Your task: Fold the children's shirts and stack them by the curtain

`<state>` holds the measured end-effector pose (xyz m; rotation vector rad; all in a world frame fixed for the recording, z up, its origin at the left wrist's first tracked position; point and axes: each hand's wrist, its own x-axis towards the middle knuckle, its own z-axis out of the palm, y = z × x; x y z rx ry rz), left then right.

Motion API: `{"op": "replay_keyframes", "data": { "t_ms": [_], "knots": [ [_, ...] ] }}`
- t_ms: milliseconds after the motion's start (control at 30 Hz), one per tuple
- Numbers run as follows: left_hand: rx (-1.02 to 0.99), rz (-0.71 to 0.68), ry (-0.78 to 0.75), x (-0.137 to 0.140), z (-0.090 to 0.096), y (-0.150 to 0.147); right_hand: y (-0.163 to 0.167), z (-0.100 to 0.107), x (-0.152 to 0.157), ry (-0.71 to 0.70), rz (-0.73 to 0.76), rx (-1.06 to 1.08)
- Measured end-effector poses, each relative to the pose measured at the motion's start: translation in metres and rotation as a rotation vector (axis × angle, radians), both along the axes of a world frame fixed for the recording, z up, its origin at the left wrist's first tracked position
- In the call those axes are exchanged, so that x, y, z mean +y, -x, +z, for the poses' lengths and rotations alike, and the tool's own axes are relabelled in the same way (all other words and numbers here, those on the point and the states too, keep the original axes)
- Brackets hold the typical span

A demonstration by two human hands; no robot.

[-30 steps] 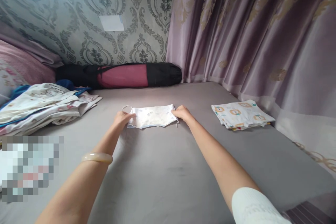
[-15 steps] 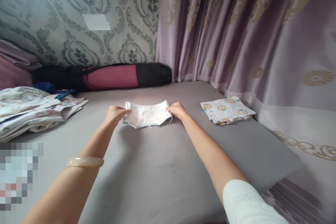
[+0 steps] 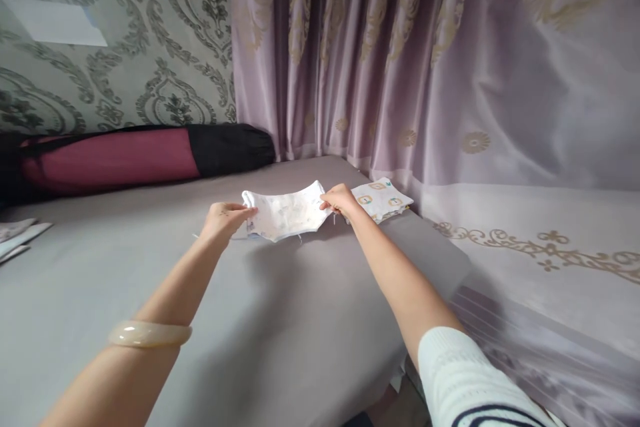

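Between my two hands hangs a small folded white baby garment [image 3: 287, 211] with a faint print and thin strings at its lower edge. My left hand [image 3: 227, 220] pinches its left end between thumb and fingers. At the other end, my right hand [image 3: 339, 200] grips the cloth in the same way. The garment sags slightly, held above the bed, its shadow below. Just beyond my right hand lies a folded stack of white cloth [image 3: 383, 199] with orange and green prints, partly covered by that hand.
A grey sheet [image 3: 150, 267] covers the bed. Along the wall lies a long black and dark-pink bag [image 3: 115, 155]. Purple curtains [image 3: 325, 80] hang at the back and right, beside the bed's edge. The corner of a clothes pile [image 3: 23, 237] shows at left.
My view has turned right. Both hands have carried the garment rightwards, closer to the printed stack, and it appears lifted a little. Most of the left clothes pile has left view.
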<state>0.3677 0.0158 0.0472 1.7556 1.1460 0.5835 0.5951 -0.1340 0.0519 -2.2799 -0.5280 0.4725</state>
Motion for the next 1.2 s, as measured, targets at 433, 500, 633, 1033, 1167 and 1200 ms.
{"op": "replay_keyframes", "data": {
  "t_ms": [433, 500, 633, 1033, 1167, 1200],
  "knots": [
    [-0.146, -0.147, 0.085, -0.061, -0.011, -0.118, -0.094, 0.022, -0.080, -0.070, -0.273, -0.086],
    [-0.175, -0.164, 0.113, -0.070, -0.014, -0.134, -0.105, 0.023, -0.090, -0.070, -0.297, -0.113],
    [-0.241, -0.207, 0.196, -0.088, -0.018, -0.163, -0.119, 0.023, -0.105, -0.061, -0.312, -0.172],
    [-0.294, -0.229, 0.272, -0.133, -0.042, -0.229, -0.144, 0.021, -0.125, 0.043, -0.294, -0.443],
    [-0.299, -0.236, 0.256, -0.137, -0.049, -0.240, -0.147, 0.019, -0.130, 0.072, -0.271, -0.453],
    [-0.300, -0.238, 0.250, -0.138, -0.051, -0.243, -0.148, 0.018, -0.131, 0.076, -0.266, -0.451]
  ]
}}
